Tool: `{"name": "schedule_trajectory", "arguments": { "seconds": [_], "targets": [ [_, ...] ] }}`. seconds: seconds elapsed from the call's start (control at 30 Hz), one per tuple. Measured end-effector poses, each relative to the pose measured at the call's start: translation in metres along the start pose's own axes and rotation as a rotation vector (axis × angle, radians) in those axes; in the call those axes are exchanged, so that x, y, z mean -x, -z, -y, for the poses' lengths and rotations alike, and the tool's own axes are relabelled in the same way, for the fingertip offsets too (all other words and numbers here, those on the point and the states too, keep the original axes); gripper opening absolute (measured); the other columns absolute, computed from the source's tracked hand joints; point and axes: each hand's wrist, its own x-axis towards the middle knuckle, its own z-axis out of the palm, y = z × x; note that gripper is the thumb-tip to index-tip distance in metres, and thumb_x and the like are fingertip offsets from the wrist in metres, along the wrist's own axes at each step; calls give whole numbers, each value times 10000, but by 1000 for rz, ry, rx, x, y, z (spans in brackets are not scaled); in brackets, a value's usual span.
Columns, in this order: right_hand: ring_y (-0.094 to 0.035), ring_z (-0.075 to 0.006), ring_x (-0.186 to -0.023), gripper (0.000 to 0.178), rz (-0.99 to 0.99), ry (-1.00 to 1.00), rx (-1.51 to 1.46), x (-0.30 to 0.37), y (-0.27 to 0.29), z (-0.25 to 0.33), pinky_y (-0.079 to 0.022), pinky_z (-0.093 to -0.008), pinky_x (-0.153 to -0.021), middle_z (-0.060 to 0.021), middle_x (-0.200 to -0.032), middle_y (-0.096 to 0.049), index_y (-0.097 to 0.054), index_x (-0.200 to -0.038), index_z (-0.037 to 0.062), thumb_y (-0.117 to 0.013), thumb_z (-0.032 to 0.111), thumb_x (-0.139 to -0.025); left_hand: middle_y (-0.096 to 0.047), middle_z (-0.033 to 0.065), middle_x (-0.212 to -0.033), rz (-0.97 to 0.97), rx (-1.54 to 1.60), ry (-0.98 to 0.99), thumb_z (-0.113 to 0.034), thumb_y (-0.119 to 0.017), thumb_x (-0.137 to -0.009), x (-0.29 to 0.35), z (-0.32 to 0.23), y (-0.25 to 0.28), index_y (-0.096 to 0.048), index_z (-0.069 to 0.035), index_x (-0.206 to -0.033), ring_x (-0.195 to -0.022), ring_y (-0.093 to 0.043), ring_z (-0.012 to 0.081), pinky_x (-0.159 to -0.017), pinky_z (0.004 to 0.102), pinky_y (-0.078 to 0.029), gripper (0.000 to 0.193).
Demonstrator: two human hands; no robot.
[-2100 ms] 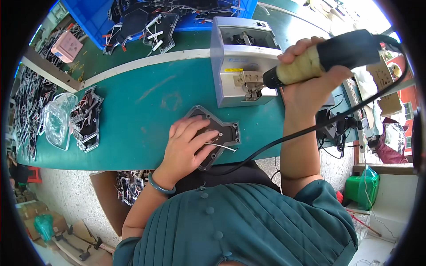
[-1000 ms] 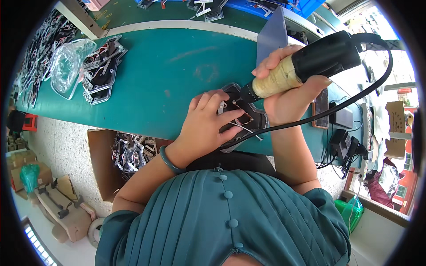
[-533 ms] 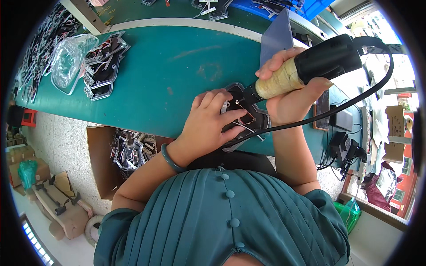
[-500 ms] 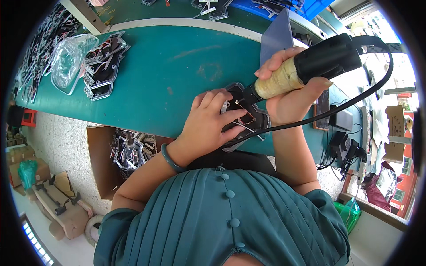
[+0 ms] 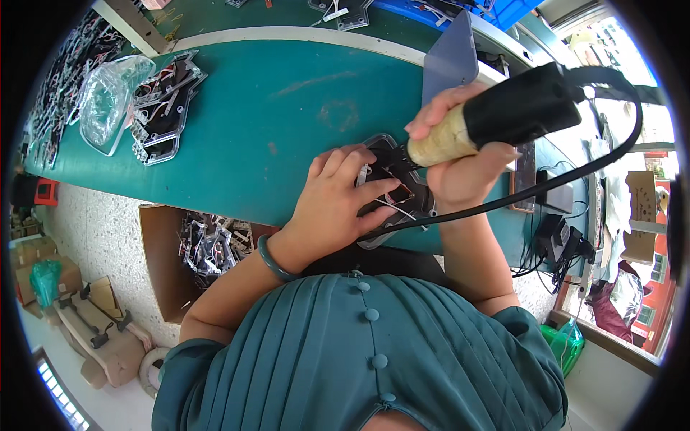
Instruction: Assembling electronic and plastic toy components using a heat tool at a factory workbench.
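Observation:
An electric screwdriver (image 5: pixel 521 104), black with yellowish tape round its front, is gripped in my right hand (image 5: pixel 463 179). Its tip points left and down into a dark plastic housing (image 5: pixel 422 194) with a clear rim, on the green bench. My left hand (image 5: pixel 327 187) holds this housing from the left, thumb and fingers spread over its inside. Thin red and white wires (image 5: pixel 397 208) show beside my left fingertips. The screwdriver's black cord (image 5: pixel 532 192) loops from its back end and crosses in front of my right wrist. The bit's contact point is too dark to make out.
Similar housings (image 5: pixel 164 118) are stacked at the left by a clear plastic bag (image 5: pixel 115 100). A cardboard box (image 5: pixel 165 280) of parts stands below the bench edge. Chargers with cables (image 5: pixel 557 244) and a phone-like slab (image 5: pixel 523 183) lie at the right. A grey panel (image 5: pixel 449 61) stands behind.
The screwdriver and my right hand have shifted slightly left and down, and the tool looks a little lower over the housing. My left hand stays almost where it was.

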Motion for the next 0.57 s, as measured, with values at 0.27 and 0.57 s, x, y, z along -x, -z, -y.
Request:
{"name": "schedule_trajectory", "arguments": {
  "seconds": [0.27,0.57],
  "targets": [
    [-618,-208,-708,1002,144,177,-348,-8,23,-12,-528,-378,-655,-93,-877,-605,-571,-1153,67,-499,959,-702,-589,81,-1189,-26,159,6,-265,-835,-773,-2,5,7,-742,-165,-1133,-1141,-569,282,-990,447,-403,384],
    [-621,-222,-714,1005,265,236,-556,-7,22,-5,-524,-389,-675,-96,-903,-613,-574,-1218,75,-519,944,-715,-643,97,-1133,-127,176,87,-231,-862,-772,-4,13,6,-706,-143,-1193,-1062,-610,288,-991,430,-378,457]
  ]
}}
